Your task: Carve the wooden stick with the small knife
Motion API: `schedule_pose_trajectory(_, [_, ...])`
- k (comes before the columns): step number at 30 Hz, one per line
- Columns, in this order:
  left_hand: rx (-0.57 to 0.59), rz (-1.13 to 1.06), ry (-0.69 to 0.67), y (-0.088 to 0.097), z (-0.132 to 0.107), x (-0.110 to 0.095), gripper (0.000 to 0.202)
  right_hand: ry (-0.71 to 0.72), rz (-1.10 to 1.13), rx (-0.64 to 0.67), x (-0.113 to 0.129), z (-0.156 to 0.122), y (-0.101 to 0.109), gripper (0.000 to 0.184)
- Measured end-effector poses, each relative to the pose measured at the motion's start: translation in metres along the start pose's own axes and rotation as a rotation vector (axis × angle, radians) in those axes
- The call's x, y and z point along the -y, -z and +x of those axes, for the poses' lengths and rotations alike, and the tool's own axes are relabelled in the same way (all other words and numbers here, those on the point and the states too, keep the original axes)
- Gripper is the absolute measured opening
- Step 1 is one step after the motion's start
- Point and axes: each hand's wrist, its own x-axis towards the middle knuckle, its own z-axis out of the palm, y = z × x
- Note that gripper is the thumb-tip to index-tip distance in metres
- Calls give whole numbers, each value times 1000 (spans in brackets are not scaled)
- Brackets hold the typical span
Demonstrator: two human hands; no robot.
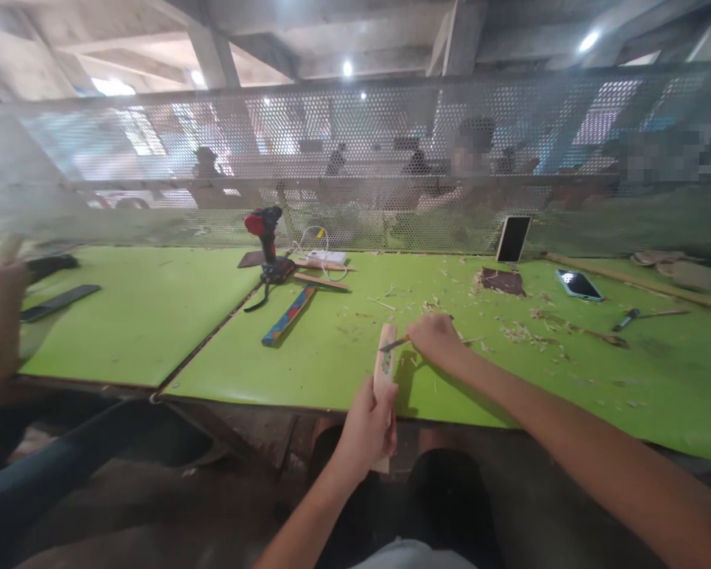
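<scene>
My left hand (368,423) is wrapped round the lower part of a flat wooden strip (385,375), which points away from me over the table's front edge. A small green and red marking shows on the strip's face. In my right hand (435,338) is a carving knife (396,344), its handle mostly hidden by my fingers. The blade lies across the strip near its far end; I cannot tell how deep it bites. Several curled wood shavings (524,336) are scattered to the right of my right hand.
On the green table (332,371) stand a red and black cordless drill (266,245), a blue patterned bar (288,316), a white power strip (327,258), a phone (579,284), an upright dark-screened device (513,239) and a brown block (502,281). Perforated mesh (355,158) rises behind. A co-worker's hand (0,308) is at left.
</scene>
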Motion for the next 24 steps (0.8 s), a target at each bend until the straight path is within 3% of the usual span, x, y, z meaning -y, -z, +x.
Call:
schedule_pose_trajectory(5, [143,22,43,-1,-19,-5,47,-146,68,-18,-44,16,-3,41])
schedule_pose_trajectory(9, [255,-214,31,4,-21,-8,44,-177,168,-29,-59,13,4,45])
schedule_pose_trajectory(13, [282,-470,64,7,-12,-9,45,-84,230,-50,-27,-17,14,43])
schedule_pose_trajectory(18, [323,-540,36,4,-10,-7,51,29,42,-55,25,-56,25,31])
schedule_pose_trajectory(21, [277,-447,-3,4,-10,-2,50,36,12,-70,33,-61,30,33])
schedule_pose_trajectory(24, [236,-341,-16,6,-9,4,48,16,28,-83,26,-52,29,31])
